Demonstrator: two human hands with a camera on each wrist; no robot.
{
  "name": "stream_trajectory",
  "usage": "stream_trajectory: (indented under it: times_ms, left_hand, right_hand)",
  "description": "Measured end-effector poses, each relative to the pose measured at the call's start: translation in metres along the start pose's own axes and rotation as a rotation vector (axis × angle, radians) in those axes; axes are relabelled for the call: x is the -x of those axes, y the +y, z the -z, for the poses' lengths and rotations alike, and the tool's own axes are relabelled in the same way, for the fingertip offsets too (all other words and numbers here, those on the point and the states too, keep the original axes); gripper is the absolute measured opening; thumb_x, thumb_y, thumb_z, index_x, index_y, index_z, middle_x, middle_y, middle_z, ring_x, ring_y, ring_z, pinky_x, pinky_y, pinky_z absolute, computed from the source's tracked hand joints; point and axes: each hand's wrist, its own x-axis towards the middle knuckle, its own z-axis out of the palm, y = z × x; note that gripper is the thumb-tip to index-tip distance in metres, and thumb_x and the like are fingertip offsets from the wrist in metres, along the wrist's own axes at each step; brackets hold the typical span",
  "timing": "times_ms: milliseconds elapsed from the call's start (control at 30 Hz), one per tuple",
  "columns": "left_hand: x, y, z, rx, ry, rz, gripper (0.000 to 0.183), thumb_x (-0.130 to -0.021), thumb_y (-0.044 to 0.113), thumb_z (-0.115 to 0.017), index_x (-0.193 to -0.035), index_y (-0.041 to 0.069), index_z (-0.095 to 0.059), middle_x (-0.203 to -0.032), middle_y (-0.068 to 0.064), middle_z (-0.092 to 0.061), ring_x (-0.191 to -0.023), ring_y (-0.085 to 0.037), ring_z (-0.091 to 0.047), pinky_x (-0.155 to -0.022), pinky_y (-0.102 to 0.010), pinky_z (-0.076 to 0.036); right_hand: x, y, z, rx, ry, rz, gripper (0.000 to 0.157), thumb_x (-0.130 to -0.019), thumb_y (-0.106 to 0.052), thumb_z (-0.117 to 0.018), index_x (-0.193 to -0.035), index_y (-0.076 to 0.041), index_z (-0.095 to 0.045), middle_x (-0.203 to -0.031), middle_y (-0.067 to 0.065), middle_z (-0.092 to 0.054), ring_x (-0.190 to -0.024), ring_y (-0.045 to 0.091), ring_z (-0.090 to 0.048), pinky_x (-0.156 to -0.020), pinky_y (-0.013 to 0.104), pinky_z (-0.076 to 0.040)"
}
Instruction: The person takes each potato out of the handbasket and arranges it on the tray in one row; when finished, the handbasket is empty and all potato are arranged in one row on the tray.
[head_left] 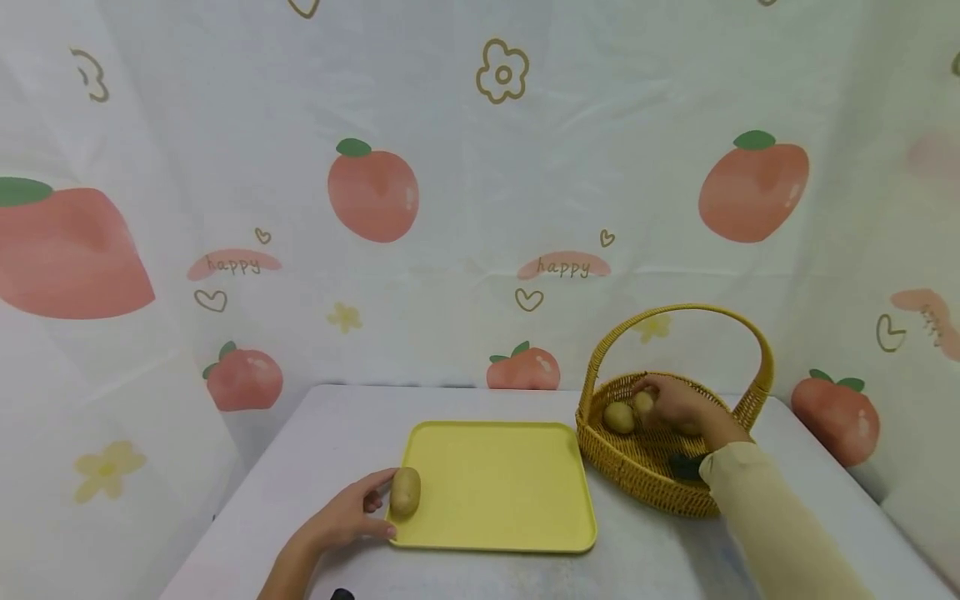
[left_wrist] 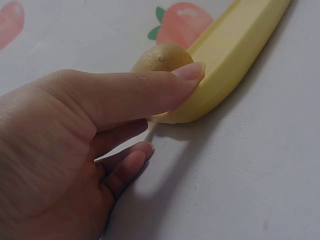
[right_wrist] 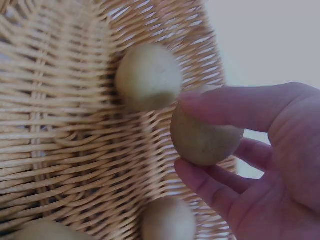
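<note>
My left hand [head_left: 347,515] grips the left edge of a yellow tray [head_left: 498,492], its thumb at the near corner and its index finger farther along the rim. Just inside that edge lies a potato [head_left: 406,490], partly covered by the thumb in the left wrist view. Over at the right, my right hand [head_left: 675,403] reaches into a wicker basket [head_left: 637,475]. Between thumb and fingers it holds a potato [right_wrist: 206,142], close to the basket wall. A second potato [right_wrist: 149,77] rests beside it, and another [right_wrist: 169,220] lies lower in the right wrist view.
The basket's tall arched handle [head_left: 600,354] rises over the right forearm. A dark green object [head_left: 684,465] lies in the basket near the sleeve. Behind the white table [head_left: 341,425] hangs a curtain [head_left: 450,317] printed with fruit.
</note>
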Motion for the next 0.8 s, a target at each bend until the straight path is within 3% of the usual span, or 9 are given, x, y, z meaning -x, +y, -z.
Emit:
stream_trajectory:
  times_ms: [133, 233, 567, 800]
  left_hand:
    - [0.000, -0.001, 0.001, -0.007, -0.003, -0.014, 0.087, -0.067, 0.023, -0.087, -0.141, 0.002, -0.047, -0.095, -0.003, -0.052, -0.087, -0.020, -0.046, -0.074, -0.032, -0.040]
    - [-0.001, -0.001, 0.001, -0.012, -0.004, -0.032, 0.087, -0.068, 0.024, -0.087, -0.141, 0.001, -0.047, -0.094, -0.003, -0.052, -0.087, -0.020, -0.046, -0.074, -0.030, -0.039]
    - [-0.001, -0.003, 0.002, -0.017, -0.010, -0.055, 0.086, -0.068, 0.024, -0.086, -0.141, 0.000, -0.047, -0.095, -0.003, -0.052, -0.086, -0.020, -0.046, -0.073, -0.030, -0.039]
    - [-0.001, -0.001, 0.002, -0.014, -0.014, -0.040, 0.086, -0.068, 0.024, -0.086, -0.141, 0.002, -0.047, -0.094, -0.003, -0.051, -0.086, -0.020, -0.046, -0.073, -0.031, -0.039]
  right_hand:
    - [0.004, -0.013, 0.008, 0.036, 0.012, 0.080, 0.056, -0.081, -0.007, -0.075, -0.131, 0.004, -0.053, -0.130, 0.034, -0.046, -0.111, 0.048, -0.050, -0.081, 0.052, -0.046]
    - [0.009, -0.024, 0.011, 0.030, 0.024, 0.136, 0.056, -0.082, -0.011, -0.075, -0.132, 0.002, -0.053, -0.132, 0.032, -0.047, -0.117, 0.050, -0.046, -0.086, 0.056, -0.044]
    - [0.032, -0.053, -0.002, -0.009, 0.088, 0.231, 0.057, -0.080, -0.017, -0.079, -0.132, -0.007, -0.057, -0.129, 0.017, -0.055, -0.102, 0.030, -0.058, -0.078, 0.042, -0.047]
    - [0.042, -0.080, -0.016, -0.116, 0.062, 0.335, 0.060, -0.079, -0.015, -0.080, -0.132, -0.001, -0.055, -0.120, 0.017, -0.057, -0.098, 0.027, -0.061, -0.074, 0.033, -0.052]
